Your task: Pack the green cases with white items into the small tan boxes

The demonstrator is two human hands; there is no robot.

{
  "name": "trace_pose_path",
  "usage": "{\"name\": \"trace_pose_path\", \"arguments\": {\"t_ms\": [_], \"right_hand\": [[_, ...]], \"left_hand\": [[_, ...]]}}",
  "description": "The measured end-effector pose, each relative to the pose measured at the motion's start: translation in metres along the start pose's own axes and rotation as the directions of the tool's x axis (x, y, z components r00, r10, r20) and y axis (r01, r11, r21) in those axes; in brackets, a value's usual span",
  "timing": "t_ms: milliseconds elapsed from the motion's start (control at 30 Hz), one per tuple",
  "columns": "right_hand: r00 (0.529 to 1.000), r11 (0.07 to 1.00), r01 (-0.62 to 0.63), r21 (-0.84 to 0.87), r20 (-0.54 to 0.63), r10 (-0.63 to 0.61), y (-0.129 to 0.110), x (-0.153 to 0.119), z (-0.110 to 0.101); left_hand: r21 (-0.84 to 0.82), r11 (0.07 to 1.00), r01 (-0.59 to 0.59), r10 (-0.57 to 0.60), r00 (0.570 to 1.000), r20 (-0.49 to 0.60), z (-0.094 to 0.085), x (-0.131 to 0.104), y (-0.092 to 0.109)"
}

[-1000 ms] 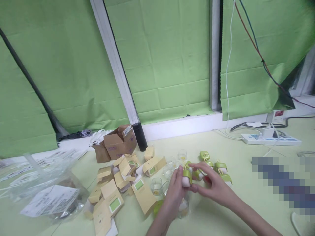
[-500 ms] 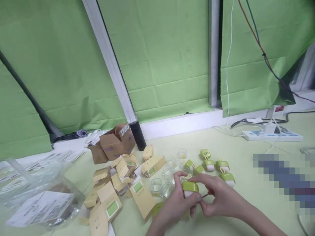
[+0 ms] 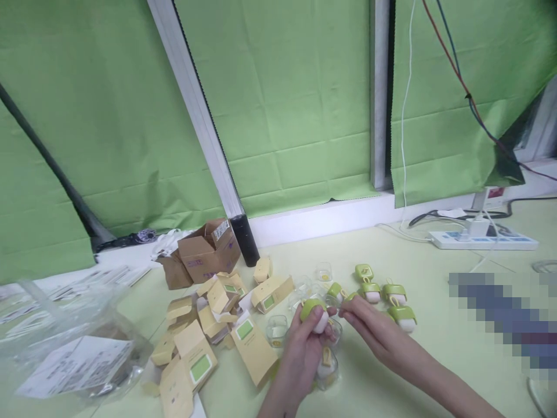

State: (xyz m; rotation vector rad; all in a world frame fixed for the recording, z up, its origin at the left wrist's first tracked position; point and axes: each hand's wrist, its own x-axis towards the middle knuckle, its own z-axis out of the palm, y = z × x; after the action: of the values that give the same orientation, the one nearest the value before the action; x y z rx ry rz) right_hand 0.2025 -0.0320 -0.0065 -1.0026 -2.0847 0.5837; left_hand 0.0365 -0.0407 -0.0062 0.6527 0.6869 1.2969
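My left hand (image 3: 303, 349) is closed around a small rounded block with a green cap and white body (image 3: 321, 324), tilted, thumb on its front. Just to its right, my right hand (image 3: 373, 326) has its fingers pinched together close to the block; what they hold, if anything, I cannot make out. Beneath and beside my left hand are clear plastic cases (image 3: 277, 330), one of them (image 3: 327, 371) with a yellowish tab inside. Several similar green-and-white blocks with loops (image 3: 402, 317) stand to the right of and beyond my right hand.
Opened yellow cartons (image 3: 253, 351) are heaped on the left, before a brown cardboard box (image 3: 208, 258) and a black cylinder (image 3: 244, 241). A clear plastic bag (image 3: 126, 331) lies far left. At the back right is a white power strip (image 3: 483, 240) with cables.
My left hand has moved left and turned the block, tilting it. My right hand has drawn away from the block's lower edge; the thin metal tool seen there before no longer shows clearly.
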Motion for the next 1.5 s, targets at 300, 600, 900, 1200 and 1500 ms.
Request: {"name": "trace_pose_path", "arguments": {"t_ms": [300,600,900,1200,1500], "right_hand": [[0.999,0.968,0.032,-0.250,-0.009,-0.035,0.005,-0.005,0.016],[0.976,0.812,0.154,-0.563,-0.043,-0.215,0.011,-0.008,0.031],[0.970,0.918,0.156,-0.364,-0.120,-0.212,0.013,-0.005,0.028],[0.992,0.995,0.084,-0.062,-0.086,-0.089,0.009,-0.001,0.027],[0.975,0.958,-0.221,0.180,0.029,0.220,-0.015,0.037,0.010]], "left_hand": [[0.020,0.999,-0.029,0.028,0.999,0.024,-0.001,0.001,-0.013],[-0.133,0.991,-0.010,0.008,1.000,-0.020,0.007,0.002,-0.020],[-0.223,0.975,-0.001,-0.003,1.000,-0.018,0.027,0.004,-0.021],[-0.067,0.997,0.034,-0.030,0.998,0.056,0.016,0.007,-0.008],[0.715,0.678,-0.171,0.194,0.980,0.050,-0.025,0.001,0.040]]}}
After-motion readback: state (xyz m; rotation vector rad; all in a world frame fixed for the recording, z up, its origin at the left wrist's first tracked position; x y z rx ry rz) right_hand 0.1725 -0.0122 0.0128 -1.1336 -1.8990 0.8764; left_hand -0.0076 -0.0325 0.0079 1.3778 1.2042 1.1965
